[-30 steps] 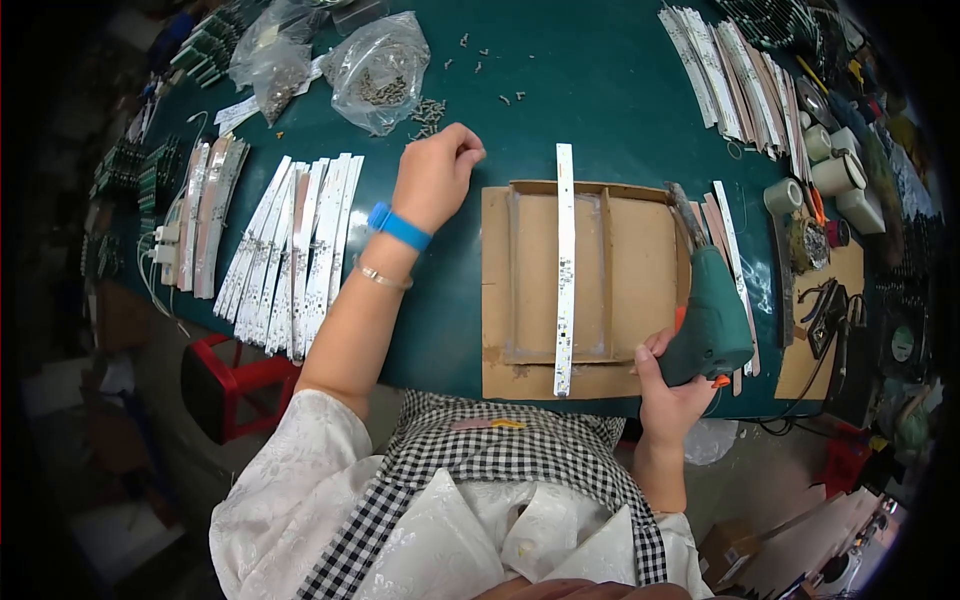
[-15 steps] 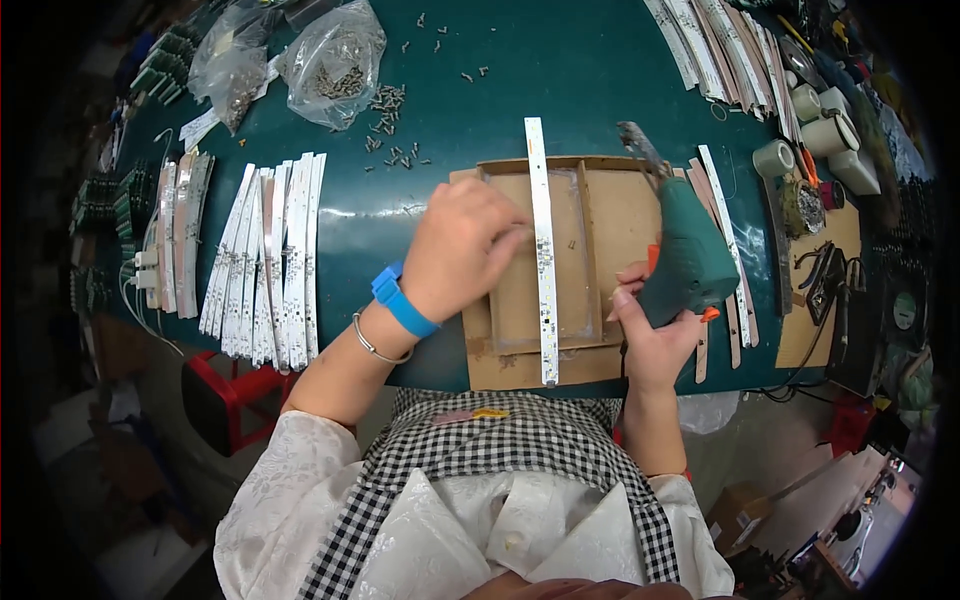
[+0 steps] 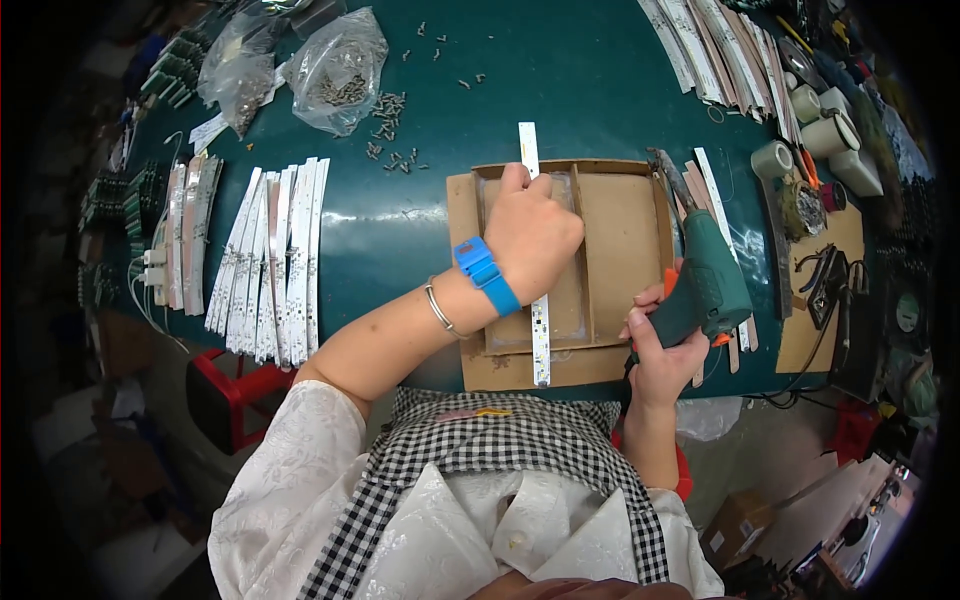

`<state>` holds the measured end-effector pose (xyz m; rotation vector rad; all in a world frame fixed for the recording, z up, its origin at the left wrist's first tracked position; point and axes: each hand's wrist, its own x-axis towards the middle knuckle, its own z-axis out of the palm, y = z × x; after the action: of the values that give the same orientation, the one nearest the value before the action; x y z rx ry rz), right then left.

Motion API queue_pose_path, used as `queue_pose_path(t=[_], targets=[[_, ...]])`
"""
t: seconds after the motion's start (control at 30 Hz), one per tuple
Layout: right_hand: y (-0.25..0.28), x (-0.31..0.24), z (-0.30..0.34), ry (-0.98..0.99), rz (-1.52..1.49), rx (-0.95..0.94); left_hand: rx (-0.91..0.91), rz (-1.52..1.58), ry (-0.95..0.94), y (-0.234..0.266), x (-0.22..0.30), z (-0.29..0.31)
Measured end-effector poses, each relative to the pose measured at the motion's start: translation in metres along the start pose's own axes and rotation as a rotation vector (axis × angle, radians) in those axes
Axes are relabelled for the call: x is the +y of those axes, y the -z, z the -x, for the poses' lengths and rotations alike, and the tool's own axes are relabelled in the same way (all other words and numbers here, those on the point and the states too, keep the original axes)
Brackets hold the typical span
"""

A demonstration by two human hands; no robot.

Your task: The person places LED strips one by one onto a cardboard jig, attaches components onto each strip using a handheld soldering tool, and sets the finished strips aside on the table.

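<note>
Head view: my two hands are well apart; my left hand (image 3: pixel 535 230) is curled with the knuckles up over a white circuit strip (image 3: pixel 541 350), hiding its middle, and I cannot tell whether the fingertips pinch anything beneath; a blue wristband (image 3: pixel 487 278) sits on that wrist. The strip lies lengthwise across the left compartment of a shallow cardboard tray (image 3: pixel 625 220); its far end sticks out past the far wall, its near end over the cardboard at the front edge. My right hand (image 3: pixel 665 350) is closed round the handle of a green gun-shaped tool (image 3: pixel 715 280); its narrow nose points away from me, near the tray's far right corner. Well left of the tray, a fan of strips (image 3: pixel 270 265) rests on the green tabletop (image 3: pixel 380 250); beyond it stands a clear plastic bag (image 3: pixel 340 75), with small metal pieces (image 3: pixel 390 115) scattered beside it; rolls of tape (image 3: pixel 830 135) are at the far right.
</note>
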<state>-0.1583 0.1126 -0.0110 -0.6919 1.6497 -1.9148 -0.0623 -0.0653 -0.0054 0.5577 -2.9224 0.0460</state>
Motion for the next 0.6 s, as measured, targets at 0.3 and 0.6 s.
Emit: queue_pose_path(t=[0.3, 0.6], targets=[[0.003, 0.000, 0.001, -0.023, -0.024, 0.003, 0.100, 0.081, 0.056, 0.013, -0.005, 0.005], [0.007, 0.006, 0.001, 0.017, -0.066, -0.017, 0.323, 0.345, 0.141, 0.012, -0.022, 0.029]])
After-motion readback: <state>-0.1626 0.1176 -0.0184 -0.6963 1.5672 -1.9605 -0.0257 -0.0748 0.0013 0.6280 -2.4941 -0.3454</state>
